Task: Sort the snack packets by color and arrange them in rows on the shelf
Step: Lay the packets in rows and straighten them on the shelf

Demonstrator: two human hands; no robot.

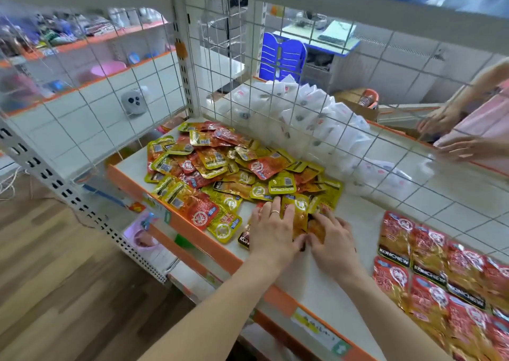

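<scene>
Sorting partly done, head view: red rows (pixel 440 283) already laid flat at 4 o'clock on the shelf (pixel 338 275), no yellow row visible yet. Mixed pile (pixel 234 168) of red and yellow snack packets fills centre to 10 o'clock, most of the work left. Left hand (pixel 271 231) flat, fingers spread, pressing packets at the pile's near edge. Right hand (pixel 332 242) just beside it on a yellow-orange packet (pixel 315 227); pinching or only pressing, cannot tell. White shelf board, orange front lip, wire mesh (pixel 303 66) at 12. White packets (pixel 303 113) behind the mesh. Another person's hands (pixel 451 135) at 2 o'clock. Wood floor (pixel 55 278) at 8.
</scene>
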